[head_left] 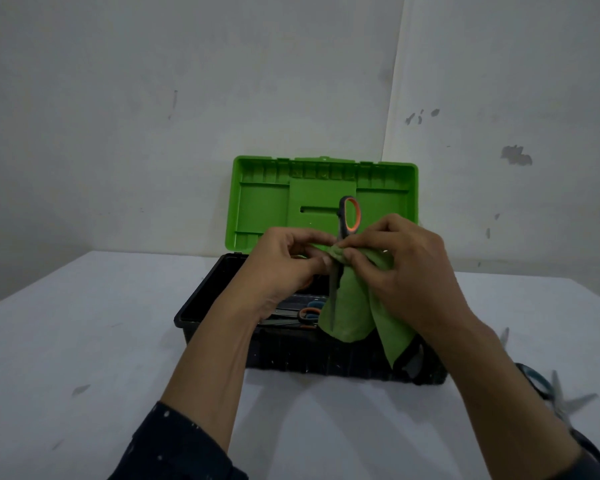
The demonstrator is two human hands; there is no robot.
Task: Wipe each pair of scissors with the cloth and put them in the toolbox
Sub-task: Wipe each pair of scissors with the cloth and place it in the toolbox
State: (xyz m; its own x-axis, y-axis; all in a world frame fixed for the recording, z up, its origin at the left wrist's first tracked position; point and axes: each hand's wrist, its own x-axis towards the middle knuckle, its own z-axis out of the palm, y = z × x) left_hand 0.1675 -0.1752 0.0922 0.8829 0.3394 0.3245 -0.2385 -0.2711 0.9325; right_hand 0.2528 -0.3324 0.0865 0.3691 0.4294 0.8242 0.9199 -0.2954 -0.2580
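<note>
Above the open toolbox (219, 296) I hold a pair of scissors with a black and orange handle (350, 216), handle up and blades down. The green cloth (357, 306) is wrapped round its blades and hangs below my hands. My left hand (288, 265) grips the scissors and a fold of cloth from the left. My right hand (399, 265) pinches the cloth against the blades from the right. Inside the black toolbox lie other scissors (307, 315). The green lid (257, 202) stands upright behind.
More scissors with blue handles (548, 389) lie on the white table (84, 358) at the right, partly hidden by my right forearm. White walls meet in a corner close behind the toolbox.
</note>
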